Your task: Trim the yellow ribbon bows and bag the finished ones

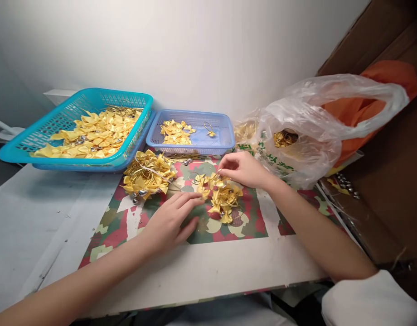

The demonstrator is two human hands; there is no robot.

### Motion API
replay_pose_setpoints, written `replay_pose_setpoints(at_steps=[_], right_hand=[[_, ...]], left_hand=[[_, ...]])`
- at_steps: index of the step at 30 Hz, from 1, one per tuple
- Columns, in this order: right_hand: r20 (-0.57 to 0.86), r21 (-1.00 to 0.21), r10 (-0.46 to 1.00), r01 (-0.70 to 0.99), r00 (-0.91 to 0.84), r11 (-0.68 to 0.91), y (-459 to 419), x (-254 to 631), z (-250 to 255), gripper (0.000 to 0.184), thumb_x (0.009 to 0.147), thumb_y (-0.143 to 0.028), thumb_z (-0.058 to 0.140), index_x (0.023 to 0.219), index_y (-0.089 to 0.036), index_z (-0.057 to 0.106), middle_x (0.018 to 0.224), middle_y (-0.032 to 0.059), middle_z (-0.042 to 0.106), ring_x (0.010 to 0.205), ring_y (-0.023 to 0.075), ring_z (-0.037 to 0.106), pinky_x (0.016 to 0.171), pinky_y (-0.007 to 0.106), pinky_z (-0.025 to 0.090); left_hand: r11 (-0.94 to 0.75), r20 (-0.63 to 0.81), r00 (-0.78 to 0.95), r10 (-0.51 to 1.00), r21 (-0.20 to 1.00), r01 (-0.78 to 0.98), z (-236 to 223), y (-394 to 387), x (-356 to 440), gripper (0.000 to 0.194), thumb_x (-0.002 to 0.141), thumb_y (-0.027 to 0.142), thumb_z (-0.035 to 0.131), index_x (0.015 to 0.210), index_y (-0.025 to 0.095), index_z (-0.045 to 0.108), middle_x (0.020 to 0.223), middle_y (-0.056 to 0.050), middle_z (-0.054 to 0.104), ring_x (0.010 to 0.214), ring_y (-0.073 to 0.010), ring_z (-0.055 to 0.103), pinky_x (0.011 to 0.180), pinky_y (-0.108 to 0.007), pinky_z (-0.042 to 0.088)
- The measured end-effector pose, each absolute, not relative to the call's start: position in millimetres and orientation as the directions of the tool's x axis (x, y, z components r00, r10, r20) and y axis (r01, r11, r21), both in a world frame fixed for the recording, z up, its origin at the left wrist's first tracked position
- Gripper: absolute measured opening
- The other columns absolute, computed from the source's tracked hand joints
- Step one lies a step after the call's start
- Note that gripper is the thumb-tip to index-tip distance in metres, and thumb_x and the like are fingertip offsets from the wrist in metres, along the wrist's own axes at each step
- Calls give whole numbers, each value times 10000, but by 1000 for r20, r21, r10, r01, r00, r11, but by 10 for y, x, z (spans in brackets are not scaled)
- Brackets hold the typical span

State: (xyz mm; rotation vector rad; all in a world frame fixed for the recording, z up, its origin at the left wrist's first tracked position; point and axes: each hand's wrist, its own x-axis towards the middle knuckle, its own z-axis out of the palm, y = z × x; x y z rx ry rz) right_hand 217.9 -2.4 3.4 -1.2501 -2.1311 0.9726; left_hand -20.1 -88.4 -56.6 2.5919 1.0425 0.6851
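A loose pile of yellow ribbon bows (225,199) with thin gold ties lies on the camouflage-patterned sheet (252,222). At the pile's left side, my left hand (174,217) is stretched out, palm down, with its fingertips at the nearest bows. My right hand (240,168) is above the pile's far edge, thumb and forefinger pinched together. What sits in that pinch is too small to make out, though bows lie right beneath it. Left of the pile rests a tied bundle of yellow bows (149,174) with silver bells at its lower edge.
A turquoise basket (130,154) full of yellow bows stands back left. Beside it, a blue basket (195,148) holds more bows and one single bow on a ring. At the right are a clear plastic bag (307,131) and an orange bag (392,77). A wall closes the back.
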Motion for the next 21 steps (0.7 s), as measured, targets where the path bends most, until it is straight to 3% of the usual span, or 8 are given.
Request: replay_pose_setpoints(at_steps=[5,11,15,18,21], right_hand=[[-46,-901,903,408,-427,147,25,2280,199,154,799,-276,664,720,-152,618,629,-12,620,540,93,550,535,226,430],[-41,-923,902,362,-430,131,-33,2288,276,288,779,-421,713,740,-148,629,533,-46,506,460,70,422,443,218,319],[-28,-921,878,354,-479,164,-89,2224,316,310,782,-448,710,744,-148,644,481,-75,420,442,62,362,435,219,270],[17,-913,862,344,-506,220,-82,2193,289,270,811,-408,680,770,-141,657,533,-54,479,478,63,389,461,219,288],[4,-905,838,355,-546,236,-78,2195,249,217,849,-342,625,811,-133,667,610,-24,554,526,73,438,499,221,336]], left_hand=[[-705,233,710,665,508,494,-575,-788,-109,315,892,154,474,1193,203,553,1176,-91,662,1057,-217,625,861,-333,525],[-594,377,467,800,609,526,-354,-674,27,97,918,209,496,974,203,575,941,-53,666,893,-193,622,774,-317,500],[-532,352,410,841,671,516,-234,-518,215,222,872,283,601,1075,195,577,1042,-65,651,913,-197,590,806,-341,486],[-431,267,399,877,805,408,-207,-395,335,245,870,323,597,1081,199,612,1039,-60,652,879,-184,589,743,-308,488],[-276,159,390,907,924,265,-195,-311,379,231,875,399,574,867,183,656,837,-34,647,758,-165,578,656,-276,458]])
